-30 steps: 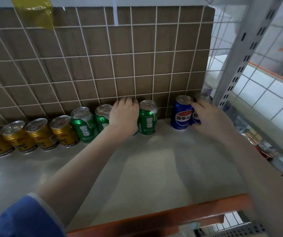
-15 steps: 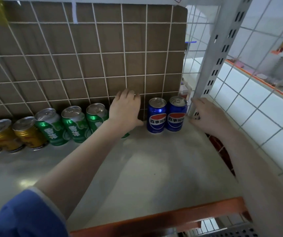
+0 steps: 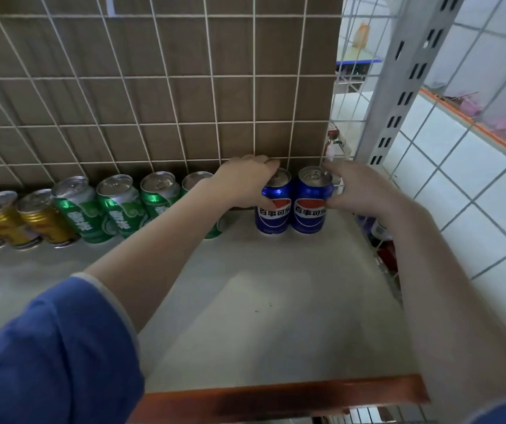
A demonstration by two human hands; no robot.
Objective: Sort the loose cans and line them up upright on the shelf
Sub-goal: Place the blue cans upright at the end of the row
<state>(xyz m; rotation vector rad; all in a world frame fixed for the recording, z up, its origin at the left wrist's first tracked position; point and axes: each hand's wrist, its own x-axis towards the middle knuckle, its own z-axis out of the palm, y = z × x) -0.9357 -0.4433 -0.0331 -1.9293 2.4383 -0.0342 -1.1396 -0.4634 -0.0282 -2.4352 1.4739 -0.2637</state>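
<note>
Pale grey shelf [image 3: 270,316] backed by a brown wire-grid panel [image 3: 159,87], with gold cans [image 3: 43,221] and green cans [image 3: 120,206] standing upright along it. Left hand [image 3: 245,182] grips one blue can [image 3: 274,209], fingers curled over its top. Right hand [image 3: 358,191] pinches the touching blue can beside it [image 3: 309,206].

Even daylight, shelf [image 3: 276,301] glare left, edges warped.

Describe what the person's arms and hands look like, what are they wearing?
Both hands are bare: no gloves, rings or watch visible on the left hand or the right hand. The left arm has a blue sleeve with a pale edge at its cuff, pushed up so the forearm is uncovered. A sliver of the same blue shows at the right arm's lower edge.
</note>
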